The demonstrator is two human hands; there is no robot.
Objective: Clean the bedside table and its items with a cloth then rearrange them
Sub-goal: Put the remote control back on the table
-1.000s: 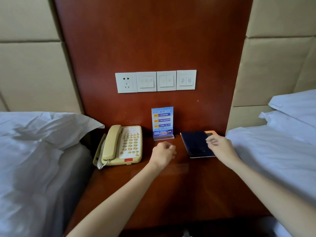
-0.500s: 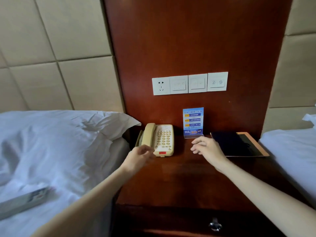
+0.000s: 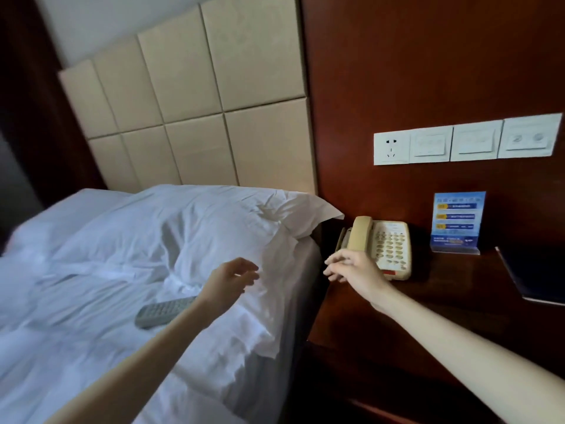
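The dark wooden bedside table (image 3: 428, 307) carries a beige telephone (image 3: 382, 244), a blue sign card in a clear stand (image 3: 457, 221) and a dark folder (image 3: 538, 275) at the right edge. My left hand (image 3: 229, 284) hovers over the white bed (image 3: 128, 264), fingers loosely spread and holding nothing. A grey remote control (image 3: 162, 310) lies on the bedding just left of that forearm. My right hand (image 3: 354, 269) hangs over the table's left edge in front of the telephone, fingers relaxed, holding nothing. No cloth is in view.
A row of white wall switches and a socket (image 3: 464, 143) sits above the table on the wooden panel. A padded beige headboard (image 3: 198, 111) stands behind the bed. A white pillow (image 3: 244, 215) overhangs the gap next to the telephone.
The view has swung left from the table to the bed. Both hands moved left: the left from the tabletop out over the bedding, the right from the folder to the table's left edge.
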